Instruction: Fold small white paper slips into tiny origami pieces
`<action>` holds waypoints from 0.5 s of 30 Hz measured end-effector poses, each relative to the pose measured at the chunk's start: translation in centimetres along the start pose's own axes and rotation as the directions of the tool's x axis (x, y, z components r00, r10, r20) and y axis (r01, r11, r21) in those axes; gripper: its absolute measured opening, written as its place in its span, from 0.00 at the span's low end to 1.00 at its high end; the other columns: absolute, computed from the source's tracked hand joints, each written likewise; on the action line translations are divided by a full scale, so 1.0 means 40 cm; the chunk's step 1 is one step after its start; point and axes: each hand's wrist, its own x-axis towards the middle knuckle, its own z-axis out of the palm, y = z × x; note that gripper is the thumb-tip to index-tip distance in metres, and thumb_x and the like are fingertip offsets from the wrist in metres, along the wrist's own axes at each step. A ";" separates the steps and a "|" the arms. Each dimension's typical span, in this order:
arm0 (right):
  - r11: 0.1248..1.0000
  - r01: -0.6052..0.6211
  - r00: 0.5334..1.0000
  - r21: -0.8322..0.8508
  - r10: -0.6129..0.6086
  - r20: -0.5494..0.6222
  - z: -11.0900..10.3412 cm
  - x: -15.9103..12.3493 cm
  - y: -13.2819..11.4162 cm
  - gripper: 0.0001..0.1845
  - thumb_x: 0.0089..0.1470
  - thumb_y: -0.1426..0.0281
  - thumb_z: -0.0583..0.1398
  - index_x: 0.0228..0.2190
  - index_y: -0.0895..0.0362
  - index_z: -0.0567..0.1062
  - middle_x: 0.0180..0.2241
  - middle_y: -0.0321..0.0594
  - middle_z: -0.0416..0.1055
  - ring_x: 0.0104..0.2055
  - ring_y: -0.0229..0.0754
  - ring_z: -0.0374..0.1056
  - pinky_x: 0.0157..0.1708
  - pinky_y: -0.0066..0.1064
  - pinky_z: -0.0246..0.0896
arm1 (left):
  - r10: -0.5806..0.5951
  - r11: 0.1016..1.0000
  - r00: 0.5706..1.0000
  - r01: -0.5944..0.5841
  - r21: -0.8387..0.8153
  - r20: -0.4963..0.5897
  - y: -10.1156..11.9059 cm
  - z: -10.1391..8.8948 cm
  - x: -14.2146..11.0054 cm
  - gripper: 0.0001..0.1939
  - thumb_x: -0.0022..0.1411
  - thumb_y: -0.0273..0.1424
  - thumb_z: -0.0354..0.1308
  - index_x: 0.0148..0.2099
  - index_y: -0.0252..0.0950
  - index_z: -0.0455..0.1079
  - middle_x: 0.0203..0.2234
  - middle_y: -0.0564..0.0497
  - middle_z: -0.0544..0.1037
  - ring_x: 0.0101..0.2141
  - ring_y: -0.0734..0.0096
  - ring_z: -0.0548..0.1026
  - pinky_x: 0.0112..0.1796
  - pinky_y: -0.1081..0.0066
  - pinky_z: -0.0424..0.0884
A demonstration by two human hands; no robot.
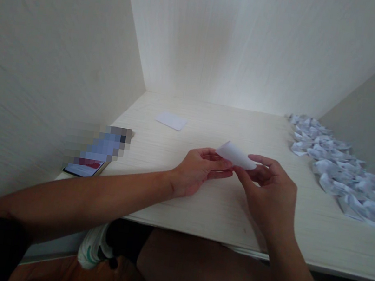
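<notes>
Both of my hands hold one small white sheet of paper just above the pale wooden desk. My left hand pinches its near left edge between thumb and fingers. My right hand grips the right side, fingers curled under it and thumb on top. The paper is bent into a curve, its far corner lifted.
Another flat white sheet lies further back on the left. A phone lies at the desk's left edge by the wall. Several folded white paper pieces are heaped along the right wall. My knee and a shoe show below the desk's front edge.
</notes>
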 end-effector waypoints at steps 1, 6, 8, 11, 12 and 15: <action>1.000 0.000 1.000 0.001 0.000 0.000 0.000 0.000 0.000 0.25 0.46 0.55 0.72 0.44 0.54 0.77 0.30 0.41 0.82 0.30 0.48 0.79 0.32 0.38 0.72 | 0.002 1.000 1.000 -0.002 0.001 0.004 -0.001 -0.001 0.001 0.05 0.59 0.14 0.67 0.35 0.25 0.77 0.34 0.43 0.83 0.35 0.68 0.83 0.48 0.61 0.79; 1.000 0.013 1.000 0.011 -0.013 0.005 0.002 0.000 -0.002 0.25 0.47 0.55 0.72 0.43 0.53 0.77 0.31 0.42 0.83 0.31 0.48 0.79 0.33 0.39 0.73 | 0.023 1.000 1.000 -0.022 -0.004 0.015 -0.004 -0.004 0.002 0.05 0.58 0.16 0.69 0.33 0.26 0.77 0.33 0.44 0.83 0.35 0.68 0.83 0.50 0.60 0.79; 1.000 0.011 1.000 0.013 -0.011 0.010 0.002 -0.001 -0.004 0.24 0.47 0.55 0.72 0.43 0.53 0.77 0.31 0.42 0.83 0.30 0.48 0.79 0.33 0.39 0.73 | 0.021 1.000 1.000 -0.021 0.002 0.018 -0.004 -0.005 0.002 0.05 0.57 0.16 0.70 0.33 0.26 0.78 0.33 0.44 0.83 0.35 0.68 0.83 0.50 0.60 0.78; 1.000 -0.002 1.000 0.021 0.001 0.016 0.001 -0.002 -0.007 0.24 0.47 0.56 0.72 0.43 0.53 0.77 0.32 0.42 0.83 0.31 0.48 0.79 0.34 0.40 0.74 | 0.010 1.000 1.000 -0.010 0.008 0.017 -0.004 -0.006 0.003 0.06 0.56 0.17 0.71 0.34 0.26 0.77 0.34 0.43 0.83 0.35 0.67 0.83 0.51 0.59 0.78; 1.000 -0.007 1.000 0.020 0.006 0.019 0.001 -0.001 -0.007 0.24 0.47 0.56 0.72 0.43 0.54 0.77 0.32 0.42 0.83 0.31 0.48 0.79 0.34 0.40 0.74 | 0.009 1.000 1.000 -0.009 0.008 0.016 -0.004 -0.007 0.002 0.06 0.56 0.17 0.71 0.34 0.26 0.77 0.34 0.43 0.83 0.35 0.67 0.83 0.51 0.59 0.78; 0.997 -0.042 0.998 0.067 0.040 0.040 0.002 0.002 -0.007 0.26 0.45 0.56 0.73 0.42 0.54 0.77 0.31 0.43 0.83 0.31 0.48 0.79 0.34 0.40 0.73 | 0.023 1.000 0.999 -0.024 0.017 0.024 -0.008 -0.011 0.001 0.08 0.54 0.20 0.74 0.34 0.27 0.77 0.33 0.44 0.83 0.35 0.67 0.83 0.50 0.59 0.79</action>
